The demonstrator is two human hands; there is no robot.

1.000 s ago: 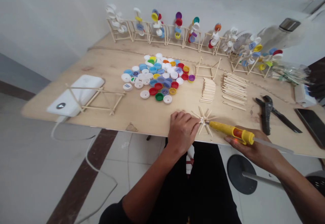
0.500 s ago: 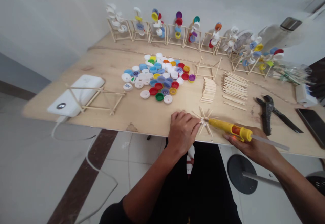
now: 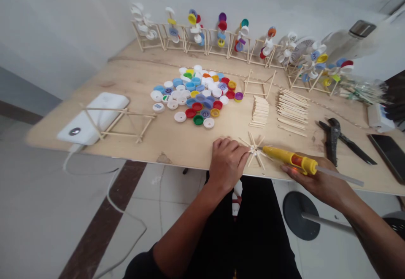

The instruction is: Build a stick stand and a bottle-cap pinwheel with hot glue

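Head cam, looking down at a pale wood-grain table. Person's L hand is curled, thumb & fingertips down on the left side of a flat star of thin pale wooden sticks, nr the table's front edge. Can't tell if it's pinching or just pressing; the fingers hide the contact. R hand is wrapped round a yellow plastic glue gun, w/ a translucent glue stick poking out the back.

Key relation: the star sits btwn the hands, L hand right on it, R hand farther off w/ the gun spanning the gap. Gun's long axis runs approx. right to left, nozzle pointing left & slightly away from the body, tip at or just beside the star's whitish hub; can't tell if touching.

Beyond the star: a neat row of short pale sticks &, to its right, a row of longer pale sticks. Farther back & left: a heap of round multicolour plastic bottle caps. R of the gun: a flat dark phone.
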